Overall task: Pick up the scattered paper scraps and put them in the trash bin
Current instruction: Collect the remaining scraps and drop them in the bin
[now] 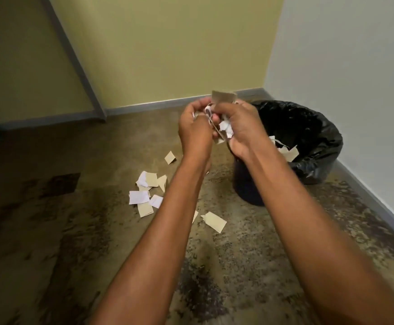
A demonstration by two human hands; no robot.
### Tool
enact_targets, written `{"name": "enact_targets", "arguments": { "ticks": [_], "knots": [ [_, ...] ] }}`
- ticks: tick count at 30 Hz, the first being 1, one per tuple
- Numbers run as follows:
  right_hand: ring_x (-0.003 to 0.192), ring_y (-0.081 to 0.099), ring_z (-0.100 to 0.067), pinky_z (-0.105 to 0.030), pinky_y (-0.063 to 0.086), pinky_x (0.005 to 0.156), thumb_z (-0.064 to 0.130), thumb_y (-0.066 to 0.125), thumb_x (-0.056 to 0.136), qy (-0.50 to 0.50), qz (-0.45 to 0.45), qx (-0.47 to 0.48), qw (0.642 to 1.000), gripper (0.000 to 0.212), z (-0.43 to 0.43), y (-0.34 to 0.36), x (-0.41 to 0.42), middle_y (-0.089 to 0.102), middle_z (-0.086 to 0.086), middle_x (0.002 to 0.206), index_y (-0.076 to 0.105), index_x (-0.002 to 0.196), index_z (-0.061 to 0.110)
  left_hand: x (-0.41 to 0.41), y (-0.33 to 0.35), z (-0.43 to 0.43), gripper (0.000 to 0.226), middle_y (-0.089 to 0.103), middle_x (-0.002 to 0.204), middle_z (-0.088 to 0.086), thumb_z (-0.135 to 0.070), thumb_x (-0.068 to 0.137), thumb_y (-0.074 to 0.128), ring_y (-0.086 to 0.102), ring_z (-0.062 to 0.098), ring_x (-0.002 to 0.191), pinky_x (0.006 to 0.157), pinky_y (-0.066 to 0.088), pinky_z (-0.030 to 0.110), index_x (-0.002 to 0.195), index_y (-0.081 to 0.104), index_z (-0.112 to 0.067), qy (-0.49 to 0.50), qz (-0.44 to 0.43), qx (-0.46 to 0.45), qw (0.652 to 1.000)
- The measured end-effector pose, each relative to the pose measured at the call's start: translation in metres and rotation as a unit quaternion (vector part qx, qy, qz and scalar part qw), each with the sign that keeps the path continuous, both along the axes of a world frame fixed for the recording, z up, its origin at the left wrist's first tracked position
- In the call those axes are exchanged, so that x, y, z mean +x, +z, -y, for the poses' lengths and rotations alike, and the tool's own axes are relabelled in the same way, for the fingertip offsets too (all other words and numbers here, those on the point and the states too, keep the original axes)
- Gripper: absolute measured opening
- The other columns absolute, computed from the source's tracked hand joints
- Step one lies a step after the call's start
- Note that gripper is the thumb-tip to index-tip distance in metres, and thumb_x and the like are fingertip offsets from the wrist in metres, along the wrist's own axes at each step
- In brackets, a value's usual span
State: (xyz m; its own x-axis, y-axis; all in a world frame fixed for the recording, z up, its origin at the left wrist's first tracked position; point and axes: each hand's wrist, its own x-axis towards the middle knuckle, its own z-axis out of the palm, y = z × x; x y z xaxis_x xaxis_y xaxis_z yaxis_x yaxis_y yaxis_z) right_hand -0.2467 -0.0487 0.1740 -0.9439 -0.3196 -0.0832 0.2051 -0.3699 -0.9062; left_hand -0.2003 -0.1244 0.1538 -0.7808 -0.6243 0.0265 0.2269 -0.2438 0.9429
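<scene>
Mottled floor (74, 231); paper scraps (144, 193); bin (308, 141).

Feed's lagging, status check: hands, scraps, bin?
Left hand and right hand together gripping a wad of paper scraps, by the black-lined trash bin. Tan scraps inside it; loose scraps on the floor. Nothing in the way.

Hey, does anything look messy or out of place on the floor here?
Yes: torn white and tan paper scraps lie scattered on the mottled brown floor, left of the black-lined trash bin, not inside it. A few more scraps rest just at its rim. The left hand and right hand hold a crumpled bunch between them.
</scene>
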Motion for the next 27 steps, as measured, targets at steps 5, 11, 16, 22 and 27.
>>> {"name": "enact_targets", "arguments": {
  "ticks": [5,11,16,22,27],
  "knots": [
    [0.044,0.053,-0.017,-0.025,0.045,0.046,-0.009,0.066,0.086,-0.042,-0.026,-0.006,0.999,0.020,-0.055,0.021,-0.029,0.056,-0.013,0.063,0.072,0.072,0.005,-0.037,0.023,-0.044,0.042,0.073,0.088,0.005,0.008,0.093,0.041,0.059,0.008,0.059,0.047,0.043,0.020,0.112,0.070,-0.014,-0.075,-0.019,-0.006,0.997],
    [0.049,0.058,-0.018,-0.029,0.052,0.045,-0.011,0.060,0.086,-0.104,0.058,0.074,0.990,0.013,-0.116,0.000,-0.072,0.061,-0.017,0.068,0.071,0.091,-0.006,-0.070,0.018,-0.073,0.032,0.072,0.089,0.013,0.009,0.100,0.049,0.064,0.015,0.058,0.051,0.054,0.027,0.123,0.061,-0.009,-0.179,0.104,-0.045,0.977],
    [0.074,0.076,-0.033,-0.038,0.063,0.067,0.007,0.078,0.076,-0.093,0.104,0.210,0.968,0.015,-0.138,-0.031,-0.089,0.074,-0.016,0.091,0.076,0.090,0.005,-0.072,0.016,-0.076,0.055,0.058,0.127,0.015,-0.004,0.105,0.057,0.067,0.035,0.101,0.078,0.063,0.056,0.155,0.036,-0.014,-0.260,0.182,-0.046,0.947],
    [0.080,0.058,-0.010,-0.028,0.043,0.060,0.014,0.074,0.092,-0.134,0.057,0.275,0.950,0.009,-0.130,-0.032,-0.078,0.066,-0.004,0.092,0.072,0.101,0.014,-0.063,0.022,-0.068,0.006,0.072,0.097,0.011,-0.012,0.106,0.057,0.071,0.023,0.089,0.066,0.060,0.030,0.101,0.057,-0.010,-0.265,0.191,-0.013,0.945],
    [0.075,0.069,-0.012,-0.034,0.062,0.080,0.017,0.072,0.094,-0.142,0.030,0.201,0.969,0.006,-0.109,-0.020,-0.068,0.070,0.000,0.085,0.072,0.100,0.015,-0.052,0.015,-0.042,0.029,0.077,0.113,0.011,-0.007,0.101,0.052,0.077,0.023,0.094,0.079,0.065,0.037,0.125,0.067,-0.011,-0.214,0.139,-0.011,0.967]
  ]
}}
